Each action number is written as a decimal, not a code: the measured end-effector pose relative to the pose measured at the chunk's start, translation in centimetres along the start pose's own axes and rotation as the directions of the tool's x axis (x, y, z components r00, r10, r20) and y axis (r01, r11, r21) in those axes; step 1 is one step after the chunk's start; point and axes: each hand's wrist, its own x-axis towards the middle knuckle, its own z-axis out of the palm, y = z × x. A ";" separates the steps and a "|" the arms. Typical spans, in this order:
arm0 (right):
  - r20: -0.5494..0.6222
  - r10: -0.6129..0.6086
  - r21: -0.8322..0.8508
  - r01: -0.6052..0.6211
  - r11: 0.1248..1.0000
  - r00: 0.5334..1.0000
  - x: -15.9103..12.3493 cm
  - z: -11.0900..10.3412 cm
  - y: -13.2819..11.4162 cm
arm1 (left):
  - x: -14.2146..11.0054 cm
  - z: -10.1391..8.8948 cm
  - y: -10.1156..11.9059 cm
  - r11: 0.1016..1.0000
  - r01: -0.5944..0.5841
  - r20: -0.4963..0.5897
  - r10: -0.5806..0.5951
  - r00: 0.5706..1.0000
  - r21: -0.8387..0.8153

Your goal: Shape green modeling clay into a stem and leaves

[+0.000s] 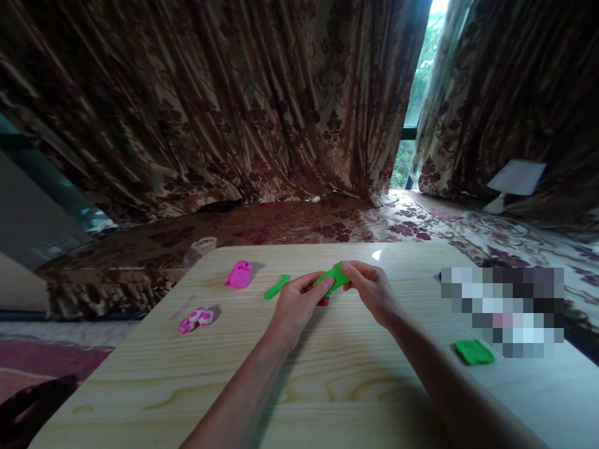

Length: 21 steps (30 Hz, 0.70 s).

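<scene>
Between both hands, above the middle of the table, is a flattened piece of green modelling clay (337, 274). My left hand (304, 300) pinches its near left side, thumb on top. At its right end, my right hand (372, 285) grips the edge between thumb and fingers. A green clay stick (277, 287) with a bent tip lies on the table just left of my left hand. Farther left sits a pink clay figure (239, 275), and nearer to me a white and pink spotted clay piece (196, 319). Another flat green clay slab (474, 352) rests at the right.
The pale wooden table (327, 399) fills the foreground. A thin clear stick (182, 308) lies at its left. A blurred-out patch (505, 312) covers something at the right edge. Behind stand a patterned ledge (281, 224), curtains (234, 106) and a white lamp (517, 178).
</scene>
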 end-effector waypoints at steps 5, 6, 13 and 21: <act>0.027 0.066 0.072 -0.068 0.995 0.997 0.0 0.1 0.0 | -0.1 0.1 0.0 0.997 -0.027 0.013 0.027 1.000 0.075; 0.032 0.060 0.064 -0.062 0.996 0.998 0.0 0.1 0.1 | -0.1 0.1 0.0 0.996 -0.027 0.028 0.025 0.999 0.080; 0.039 0.063 0.108 -0.067 0.992 0.997 -0.1 0.1 -0.2 | -0.1 0.3 -0.3 1.000 -0.011 0.013 0.011 1.000 -0.015; 0.015 0.051 0.142 -0.052 0.988 0.999 -0.1 0.7 -0.1 | 0.1 0.7 -0.9 0.997 -0.020 -0.001 0.020 1.000 -0.078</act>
